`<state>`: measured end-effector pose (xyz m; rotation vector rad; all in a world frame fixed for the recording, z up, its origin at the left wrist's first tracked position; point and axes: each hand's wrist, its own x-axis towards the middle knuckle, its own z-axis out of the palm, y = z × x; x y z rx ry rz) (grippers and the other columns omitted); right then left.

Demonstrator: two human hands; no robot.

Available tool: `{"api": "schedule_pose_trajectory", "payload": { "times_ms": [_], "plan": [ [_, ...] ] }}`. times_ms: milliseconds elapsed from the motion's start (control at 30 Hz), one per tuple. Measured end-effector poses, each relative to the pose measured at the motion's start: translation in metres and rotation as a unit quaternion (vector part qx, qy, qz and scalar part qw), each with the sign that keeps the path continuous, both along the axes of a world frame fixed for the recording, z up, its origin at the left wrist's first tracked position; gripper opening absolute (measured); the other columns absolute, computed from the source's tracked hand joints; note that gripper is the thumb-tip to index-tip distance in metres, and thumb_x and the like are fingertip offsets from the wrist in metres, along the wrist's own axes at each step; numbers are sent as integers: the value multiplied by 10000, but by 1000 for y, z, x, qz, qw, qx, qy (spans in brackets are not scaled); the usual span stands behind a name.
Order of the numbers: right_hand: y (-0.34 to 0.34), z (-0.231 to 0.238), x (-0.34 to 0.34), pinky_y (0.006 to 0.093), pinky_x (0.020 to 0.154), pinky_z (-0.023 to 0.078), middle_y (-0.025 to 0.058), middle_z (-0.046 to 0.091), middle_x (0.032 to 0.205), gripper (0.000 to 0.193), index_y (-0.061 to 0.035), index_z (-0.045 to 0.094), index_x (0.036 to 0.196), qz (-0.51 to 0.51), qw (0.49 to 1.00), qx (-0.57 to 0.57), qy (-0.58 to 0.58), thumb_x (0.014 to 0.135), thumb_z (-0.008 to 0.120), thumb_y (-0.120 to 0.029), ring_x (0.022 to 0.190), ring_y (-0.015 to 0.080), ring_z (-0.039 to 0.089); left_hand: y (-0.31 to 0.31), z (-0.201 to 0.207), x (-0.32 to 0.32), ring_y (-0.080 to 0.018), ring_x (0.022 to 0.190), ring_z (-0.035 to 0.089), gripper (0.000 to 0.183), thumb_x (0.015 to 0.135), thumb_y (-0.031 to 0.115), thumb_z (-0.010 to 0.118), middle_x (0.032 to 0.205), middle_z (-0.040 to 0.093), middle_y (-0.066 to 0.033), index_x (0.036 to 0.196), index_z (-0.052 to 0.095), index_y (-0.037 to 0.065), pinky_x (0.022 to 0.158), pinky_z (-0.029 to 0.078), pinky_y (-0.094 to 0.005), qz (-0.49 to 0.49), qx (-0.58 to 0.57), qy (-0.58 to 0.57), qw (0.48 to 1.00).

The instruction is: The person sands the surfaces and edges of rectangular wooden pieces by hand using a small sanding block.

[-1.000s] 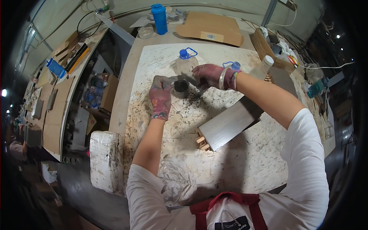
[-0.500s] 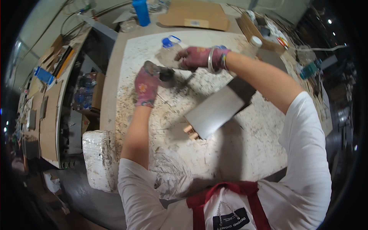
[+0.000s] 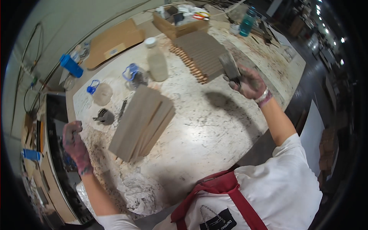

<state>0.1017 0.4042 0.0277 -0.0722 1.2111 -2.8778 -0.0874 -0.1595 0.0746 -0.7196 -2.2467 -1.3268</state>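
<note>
The right hand [image 3: 250,82] grips a grey block [image 3: 229,66], likely light, stiff, best held by its sides; the left hand [image 3: 74,142] looks loosely clenched.

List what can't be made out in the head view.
Head view:
Pink gloved left hand: curled fingers hide whether it holds anything.
Grey rectangular block: the stained, gloved right hand covers its gripped end.
Small dark round container: contents too small and shadowed.
White cloth left sleeve: cut off by the lower edge.
</note>
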Motion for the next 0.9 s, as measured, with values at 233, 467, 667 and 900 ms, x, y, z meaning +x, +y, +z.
{"api": "schedule_pose_trajectory", "payload": {
  "times_ms": [233, 467, 667, 900],
  "plan": [
    [62, -97, 100, 442, 811, 565, 130, 647, 1199, 413, -95, 565, 1323, -107, 978, -133, -118, 944, 628, -245, 1004, 285, 650, 238, 34, 123, -304, 1054, 623, 347, 862, 129, 629, 1136, 663, -136, 1204, 638, 66, 932, 490, -394, -206, -238, 93, 944],
    [128, -116, 146, 394, 851, 542, 88, 637, 1176, 398, -125, 552, 1329, -121, 973, -118, -155, 947, 626, -211, 1038, 247, 630, 444, -98, 86, -357, 1381, 368, 674, 860, 323, 655, 1482, 412, -178, 1435, 435, 49, 1144, 281, -484, -99, -327, 133, 930],
    [198, -116, 188, 351, 918, 488, 58, 596, 1247, 443, -112, 486, 1400, -116, 976, -64, -171, 974, 580, -193, 1093, 204, 590, 509, -152, 87, -335, 1446, 266, 770, 826, 373, 656, 1540, 345, -154, 1473, 383, 59, 1173, 179, -528, 3, -396, 95, 914],
    [234, -119, 189, 360, 916, 477, 45, 575, 1264, 473, -135, 434, 1446, -107, 979, -32, -173, 995, 544, -223, 1078, 203, 581, 508, -149, 83, -298, 1103, 547, 591, 773, 84, 610, 1225, 555, -71, 1356, 538, 143, 926, 450, -433, 7, -426, 117, 897]
  ]
}}
